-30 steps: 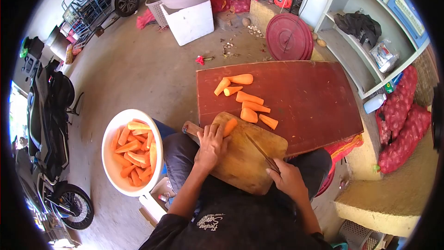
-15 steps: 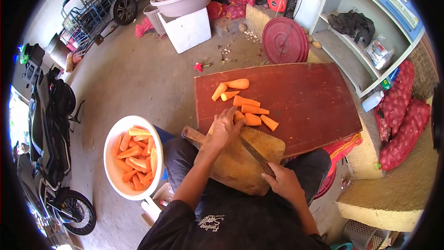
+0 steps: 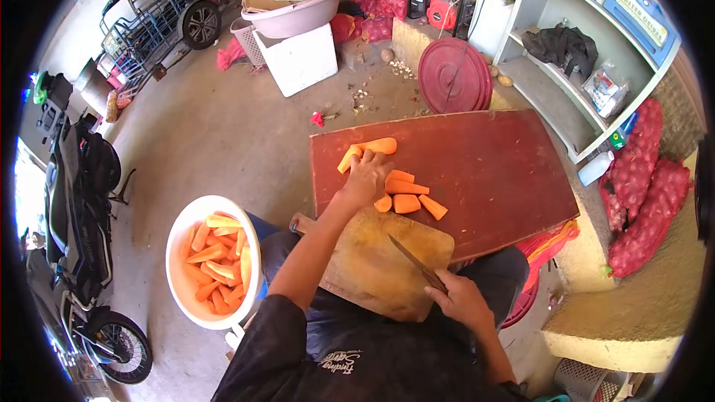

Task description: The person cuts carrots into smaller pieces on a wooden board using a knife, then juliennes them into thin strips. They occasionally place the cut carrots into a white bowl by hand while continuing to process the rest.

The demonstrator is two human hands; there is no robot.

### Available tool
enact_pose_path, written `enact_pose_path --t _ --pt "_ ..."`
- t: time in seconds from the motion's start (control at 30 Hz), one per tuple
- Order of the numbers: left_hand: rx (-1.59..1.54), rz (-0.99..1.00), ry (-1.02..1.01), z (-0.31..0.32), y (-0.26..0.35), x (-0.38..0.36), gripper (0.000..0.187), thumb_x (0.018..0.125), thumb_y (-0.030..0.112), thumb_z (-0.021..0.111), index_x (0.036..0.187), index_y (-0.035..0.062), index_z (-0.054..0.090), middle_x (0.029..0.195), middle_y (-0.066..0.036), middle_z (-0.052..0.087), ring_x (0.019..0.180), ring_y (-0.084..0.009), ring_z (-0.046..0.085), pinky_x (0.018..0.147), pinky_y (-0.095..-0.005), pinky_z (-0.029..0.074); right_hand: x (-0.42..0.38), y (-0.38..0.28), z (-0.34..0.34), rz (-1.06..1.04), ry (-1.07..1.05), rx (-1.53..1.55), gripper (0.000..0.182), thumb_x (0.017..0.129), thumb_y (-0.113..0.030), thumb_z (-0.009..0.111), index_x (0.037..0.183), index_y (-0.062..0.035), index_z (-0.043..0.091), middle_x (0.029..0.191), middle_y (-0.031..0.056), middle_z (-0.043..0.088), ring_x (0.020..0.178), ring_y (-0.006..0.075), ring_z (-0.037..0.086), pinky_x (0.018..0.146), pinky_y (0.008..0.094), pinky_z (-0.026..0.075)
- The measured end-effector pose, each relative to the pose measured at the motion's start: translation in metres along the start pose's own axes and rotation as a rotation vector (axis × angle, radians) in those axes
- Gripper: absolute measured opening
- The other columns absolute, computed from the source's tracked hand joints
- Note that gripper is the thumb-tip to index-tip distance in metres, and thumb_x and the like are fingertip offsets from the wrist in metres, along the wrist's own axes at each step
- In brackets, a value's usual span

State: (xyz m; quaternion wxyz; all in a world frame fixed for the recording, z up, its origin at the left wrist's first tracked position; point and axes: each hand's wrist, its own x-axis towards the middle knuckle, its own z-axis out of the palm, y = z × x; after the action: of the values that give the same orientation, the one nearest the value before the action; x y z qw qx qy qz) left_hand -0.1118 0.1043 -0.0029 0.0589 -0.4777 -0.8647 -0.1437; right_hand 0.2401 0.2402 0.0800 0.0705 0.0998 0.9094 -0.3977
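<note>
My left hand (image 3: 367, 181) reaches across the near left part of the red-brown table (image 3: 491, 171). Its fingers are bent down around a peeled carrot piece, which they mostly hide. Just beyond the fingertips lie two more carrot pieces (image 3: 381, 146); a cluster of cut carrots (image 3: 407, 203) sits to the right of the hand. My right hand (image 3: 456, 298) grips a knife (image 3: 417, 263) by its handle, its blade pointing up and left over the wooden cutting board (image 3: 365, 253). The board rests across my lap against the table edge.
On my left stands a white bucket (image 3: 173, 253) holding several carrots (image 3: 216, 272). A motorcycle (image 3: 82, 231) is parked further left. Shelves (image 3: 551, 104) and red net sacks (image 3: 648, 216) line the right side. A white box (image 3: 298, 59) stands behind the table.
My left hand has moved forward from the board's edge and the near carrots to a carrot further back. The knife has shifted slightly and stays over the board in my right hand.
</note>
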Motion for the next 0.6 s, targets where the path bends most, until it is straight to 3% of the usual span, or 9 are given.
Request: enact_pose_path --t 0.03,0.13,0.2,0.37,0.47,0.6 --pt "0.066 0.023 -0.131 0.002 -0.004 0.008 0.047 0.085 0.017 0.081 0.132 0.0161 0.076 0.134 -0.01 0.068 0.134 -0.032 0.057 0.108 -0.0552 0.041 0.0 0.001 0.0 -0.013 0.02 0.022 0.037 0.105 -0.031 0.073 0.131 -0.0051 0.068 0.11 0.0238 0.076 0.104 0.0465 0.074 0.085 0.0524 0.059" --pt "0.138 0.1 -0.262 0.014 -0.021 0.027 0.059 0.08 0.018 0.086 0.138 0.0161 0.073 0.139 -0.008 0.069 0.136 -0.0301 0.057 0.111 -0.0571 0.039 -0.001 0.002 0.002 -0.038 0.053 0.061 0.034 0.105 -0.031 0.073 0.127 -0.0052 0.067 0.108 0.0242 0.076 0.103 0.0477 0.073 0.085 0.0529 0.059" --pt "0.111 0.104 -0.255 0.009 -0.023 0.027 0.063 0.079 0.017 0.088 0.14 0.0145 0.071 0.139 -0.008 0.07 0.135 -0.0309 0.059 0.113 -0.0585 0.038 0.0 0.002 0.002 -0.034 0.044 0.052 0.033 0.104 -0.03 0.073 0.124 -0.0045 0.067 0.108 0.0247 0.076 0.103 0.0484 0.073 0.085 0.0531 0.059" --pt "0.069 0.038 0.149 -0.023 -0.014 -0.019 0.063 0.084 0.018 0.088 0.143 0.0094 0.067 0.13 -0.015 0.074 0.129 -0.0357 0.066 0.116 -0.0568 0.038 -0.001 0.011 0.007 -0.004 0.066 0.111 0.034 0.104 -0.03 0.074 0.124 -0.0033 0.067 0.105 0.0271 0.074 0.101 0.0498 0.072 0.084 0.0522 0.058" --pt "-0.259 -0.143 0.233 -0.058 0.007 -0.073 0.058 0.086 0.017 0.086 0.14 0.0054 0.066 0.126 -0.019 0.075 0.123 -0.0404 0.069 0.112 -0.0528 0.044 -0.001 0.011 0.005 -0.008 0.091 0.162 0.033 0.105 -0.028 0.074 0.124 -0.0023 0.067 0.103 0.0276 0.073 0.099 0.0502 0.071 0.082 0.0511 0.057" --pt "-0.39 -0.251 0.24 -0.062 0.046 -0.151 0.052 0.087 0.015 0.086 0.134 0.0043 0.067 0.121 -0.02 0.074 0.118 -0.042 0.07 0.103 -0.0506 0.05 -0.008 0.003 0.004 -0.029 0.116 0.216 0.03 0.105 -0.023 0.073 0.125 -0.0007 0.065 0.102 0.0276 0.071 0.097 0.0496 0.071 0.081 0.0491 0.056"
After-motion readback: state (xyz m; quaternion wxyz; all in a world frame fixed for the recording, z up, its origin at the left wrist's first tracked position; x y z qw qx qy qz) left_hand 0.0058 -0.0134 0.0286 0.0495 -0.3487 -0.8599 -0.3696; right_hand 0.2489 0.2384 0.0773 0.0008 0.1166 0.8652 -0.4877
